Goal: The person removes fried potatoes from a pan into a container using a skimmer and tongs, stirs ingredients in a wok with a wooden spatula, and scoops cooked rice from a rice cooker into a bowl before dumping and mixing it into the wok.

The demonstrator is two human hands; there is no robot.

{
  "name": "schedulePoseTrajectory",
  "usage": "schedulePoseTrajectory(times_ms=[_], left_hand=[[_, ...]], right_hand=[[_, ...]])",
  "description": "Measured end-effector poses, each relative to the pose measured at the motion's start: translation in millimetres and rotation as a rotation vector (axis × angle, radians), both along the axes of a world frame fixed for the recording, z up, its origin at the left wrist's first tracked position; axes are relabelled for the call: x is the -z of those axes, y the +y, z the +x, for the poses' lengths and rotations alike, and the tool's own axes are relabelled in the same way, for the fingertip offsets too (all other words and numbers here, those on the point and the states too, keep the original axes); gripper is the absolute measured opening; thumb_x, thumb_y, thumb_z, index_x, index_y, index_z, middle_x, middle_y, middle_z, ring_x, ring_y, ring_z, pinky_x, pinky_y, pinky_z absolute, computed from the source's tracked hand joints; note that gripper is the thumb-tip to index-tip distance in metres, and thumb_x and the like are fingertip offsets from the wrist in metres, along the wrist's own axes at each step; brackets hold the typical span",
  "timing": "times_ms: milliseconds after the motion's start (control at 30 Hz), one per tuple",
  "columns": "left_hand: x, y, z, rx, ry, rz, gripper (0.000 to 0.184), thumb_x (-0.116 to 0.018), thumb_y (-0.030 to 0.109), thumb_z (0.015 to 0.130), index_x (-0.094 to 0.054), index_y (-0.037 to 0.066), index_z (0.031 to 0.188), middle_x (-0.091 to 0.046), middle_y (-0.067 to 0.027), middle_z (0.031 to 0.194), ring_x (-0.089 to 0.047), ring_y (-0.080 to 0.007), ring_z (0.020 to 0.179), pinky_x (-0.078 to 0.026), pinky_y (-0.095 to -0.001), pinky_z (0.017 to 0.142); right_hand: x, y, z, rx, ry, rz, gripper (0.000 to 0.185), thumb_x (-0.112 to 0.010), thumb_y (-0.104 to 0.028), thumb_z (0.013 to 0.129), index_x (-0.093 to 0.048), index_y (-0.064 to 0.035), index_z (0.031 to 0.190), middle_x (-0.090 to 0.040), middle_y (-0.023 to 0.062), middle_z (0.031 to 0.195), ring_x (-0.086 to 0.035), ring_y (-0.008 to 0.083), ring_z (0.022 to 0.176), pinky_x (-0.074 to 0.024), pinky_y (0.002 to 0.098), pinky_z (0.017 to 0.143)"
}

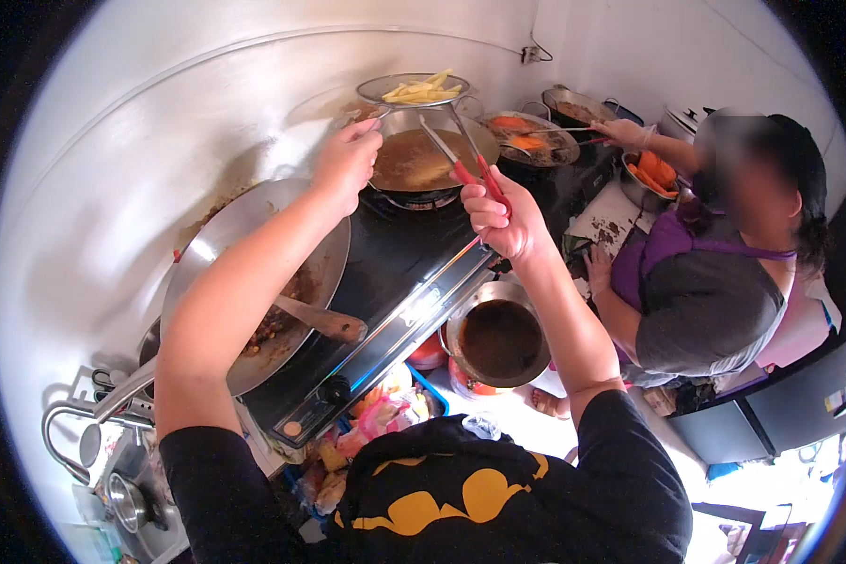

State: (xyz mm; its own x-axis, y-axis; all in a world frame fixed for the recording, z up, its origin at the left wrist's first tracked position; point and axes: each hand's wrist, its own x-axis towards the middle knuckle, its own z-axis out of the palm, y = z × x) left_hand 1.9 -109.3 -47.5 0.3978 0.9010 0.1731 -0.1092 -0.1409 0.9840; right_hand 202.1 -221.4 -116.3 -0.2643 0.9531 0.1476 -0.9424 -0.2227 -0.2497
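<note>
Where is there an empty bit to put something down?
There's a bare patch of black stove, with the big wok on its left, the pan of brown liquid behind and the shiny front edge nearest. It may be hot, though. Farther right is crowded: a pan of orange food, another pan and a bowl stand close together.

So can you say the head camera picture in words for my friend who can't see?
Pale fries sit in a strainer above a pan of brown liquid; a person's left hand seems to hold the strainer, the right hand red-handled tongs. Nearby, a co-worker in a purple apron holds a tool toward orange food.
</note>
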Motion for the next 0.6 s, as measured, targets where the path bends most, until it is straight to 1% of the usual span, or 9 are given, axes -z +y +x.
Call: schedulePoseTrajectory(times_ms=[67,167,200,300,500,600], left_hand=[[0.9,0.0,-1.8,-0.013,-0.001,0.010,0.038,-0.055,0.013,0.082,-0.056,0.005,0.119,-0.043,0.0059,0.061,-0.033,-0.0025,0.043,-0.023,-0.0199,0.037],[3.0,2.3,-6.2,-0.022,-0.001,0.019,0.039,-0.055,0.012,0.082,-0.057,0.005,0.119,-0.043,0.0058,0.061,-0.033,-0.0026,0.043,-0.023,-0.0201,0.037],[0.2,2.1,-7.9,-0.016,-0.007,0.014,0.039,-0.055,0.012,0.081,-0.056,0.005,0.120,-0.043,0.0058,0.061,-0.033,-0.0026,0.043,-0.024,-0.0201,0.038],[-1.2,3.4,-12.7,-0.005,-0.012,0.036,0.041,-0.056,0.013,0.081,-0.056,0.004,0.121,-0.042,0.0058,0.061,-0.033,-0.0025,0.044,-0.024,-0.0200,0.038],[-1.8,0.7,-18.5,0.025,-0.032,0.046,0.043,-0.057,0.013,0.080,-0.055,0.003,0.121,-0.043,0.0055,0.061,-0.034,-0.0026,0.044,-0.024,-0.0201,0.038],[-0.4,-2.8,-18.1,0.012,-0.027,0.060,0.042,-0.058,0.013,0.080,-0.055,0.002,0.120,-0.044,0.0049,0.062,-0.035,-0.0032,0.045,-0.025,-0.0204,0.038]], right_hand=[[1.2,-1.4,-4.8,0.018,0.038,-0.017,0.049,-0.032,-0.034,0.100,-0.038,0.0087,0.122,-0.042,0.0055,0.075,-0.033,0.0077,0.047,-0.0294,0.0207,0.036],[3.0,-5.0,-8.2,-0.027,0.062,0.025,0.049,-0.032,-0.034,0.100,-0.038,0.0097,0.122,-0.042,0.0056,0.075,-0.033,0.0082,0.047,-0.0295,0.0208,0.035],[1.6,-6.6,-10.2,0.015,0.057,0.009,0.050,-0.032,-0.034,0.100,-0.036,0.0104,0.123,-0.042,0.0059,0.076,-0.034,0.0085,0.048,-0.0294,0.0210,0.035],[-0.7,-9.6,-10.9,-0.037,0.081,0.039,0.051,-0.032,-0.034,0.100,-0.034,0.0110,0.124,-0.042,0.0063,0.076,-0.035,0.0089,0.048,-0.0290,0.0214,0.035],[-0.6,-10.2,-23.5,0.007,0.102,0.006,0.052,-0.031,-0.034,0.100,-0.031,0.0110,0.127,-0.041,0.0063,0.075,-0.034,0.0098,0.048,-0.0278,0.0227,0.035],[1.4,-9.8,-24.5,-0.050,0.113,0.030,0.052,-0.031,-0.034,0.100,-0.031,0.0109,0.128,-0.041,0.0063,0.075,-0.034,0.0098,0.048,-0.0275,0.0228,0.035]])
